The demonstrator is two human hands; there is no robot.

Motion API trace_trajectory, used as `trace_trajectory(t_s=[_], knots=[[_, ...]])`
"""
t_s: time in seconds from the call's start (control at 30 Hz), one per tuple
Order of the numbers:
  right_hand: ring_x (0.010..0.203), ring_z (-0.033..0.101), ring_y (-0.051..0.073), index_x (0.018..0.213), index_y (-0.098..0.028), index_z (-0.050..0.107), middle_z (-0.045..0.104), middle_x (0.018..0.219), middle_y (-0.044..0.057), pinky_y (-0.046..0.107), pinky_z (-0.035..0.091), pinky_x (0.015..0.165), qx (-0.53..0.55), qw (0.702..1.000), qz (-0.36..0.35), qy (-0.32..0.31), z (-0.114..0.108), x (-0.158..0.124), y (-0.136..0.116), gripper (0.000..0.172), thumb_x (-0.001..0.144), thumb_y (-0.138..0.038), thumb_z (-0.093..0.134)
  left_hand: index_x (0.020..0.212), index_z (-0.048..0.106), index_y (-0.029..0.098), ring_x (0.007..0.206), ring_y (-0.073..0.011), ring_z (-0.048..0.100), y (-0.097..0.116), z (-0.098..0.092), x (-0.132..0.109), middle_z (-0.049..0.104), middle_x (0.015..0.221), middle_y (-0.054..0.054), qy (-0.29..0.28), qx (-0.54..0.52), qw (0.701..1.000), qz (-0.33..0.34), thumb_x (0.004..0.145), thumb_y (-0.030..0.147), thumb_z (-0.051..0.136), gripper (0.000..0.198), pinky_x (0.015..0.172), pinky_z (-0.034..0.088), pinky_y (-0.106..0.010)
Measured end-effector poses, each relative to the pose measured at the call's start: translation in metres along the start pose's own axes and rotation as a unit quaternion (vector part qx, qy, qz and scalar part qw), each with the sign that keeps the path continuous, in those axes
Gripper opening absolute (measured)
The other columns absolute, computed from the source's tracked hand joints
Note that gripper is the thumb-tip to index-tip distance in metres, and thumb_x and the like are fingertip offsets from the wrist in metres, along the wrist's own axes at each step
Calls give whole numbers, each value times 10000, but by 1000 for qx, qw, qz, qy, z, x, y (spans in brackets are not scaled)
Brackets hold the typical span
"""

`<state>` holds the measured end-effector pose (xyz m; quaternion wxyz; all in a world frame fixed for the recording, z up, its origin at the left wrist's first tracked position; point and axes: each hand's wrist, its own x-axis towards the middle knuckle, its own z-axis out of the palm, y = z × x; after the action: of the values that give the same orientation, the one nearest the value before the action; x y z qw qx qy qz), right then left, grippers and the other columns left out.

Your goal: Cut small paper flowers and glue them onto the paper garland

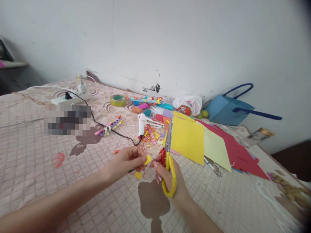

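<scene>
Between the thumb and fingers of my left hand [133,159] is a small yellow paper piece [148,160]. My right hand [175,178] is closed around the yellow and red handles of the scissors [168,140], whose blades point away from me and look closed. The fingertips of both hands are close together. Another yellow scrap [138,175] lies on the cloth just under my left hand. Beyond my hands sit a white glue gun [141,124] and a heap of colourful paper clippings [152,136].
Yellow sheets [187,138], a cream sheet [217,147] and red sheets [241,153] lie right of the scissors. Behind are a tape roll [118,100], a plastic bag [188,104] and a blue bag [228,109]. A power strip [70,98] with cords stands left, near a decorated purple stick [110,127].
</scene>
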<state>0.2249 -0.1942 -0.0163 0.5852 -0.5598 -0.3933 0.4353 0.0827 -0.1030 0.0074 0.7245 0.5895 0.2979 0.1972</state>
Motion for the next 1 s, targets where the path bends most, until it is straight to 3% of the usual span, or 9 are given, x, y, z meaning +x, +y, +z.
trace_trajectory(t_s=[0.2,0.37,0.67,1.0], knots=[[397,388,48,785,-189,474,430,510,-91,169,360,382,3,1000,-1,2,0,0,2,235,763,-371,621,741,565,123,545,-67,520,-6,-1,1,576,608,24,-15,15,1000,15,716,381,653,274,516,376,-180],[405,394,46,783,-192,477,449,544,-84,170,370,388,18,1000,-2,2,-1,0,4,226,761,-359,628,741,565,129,562,-70,533,-8,0,-1,579,622,23,-18,23,999,27,728,370,644,254,505,368,-172],[390,393,36,799,-182,486,593,673,-22,179,356,391,26,999,-6,-20,0,0,5,204,803,-361,582,721,541,134,571,-83,539,2,-4,0,593,611,17,22,-5,999,25,728,382,640,267,573,429,-202],[389,374,43,762,-174,478,516,570,-50,180,319,387,-7,998,6,-64,3,-5,1,262,805,-413,578,706,556,134,625,-97,566,13,-11,-1,625,666,-1,54,-41,996,59,738,343,648,231,634,440,-216]])
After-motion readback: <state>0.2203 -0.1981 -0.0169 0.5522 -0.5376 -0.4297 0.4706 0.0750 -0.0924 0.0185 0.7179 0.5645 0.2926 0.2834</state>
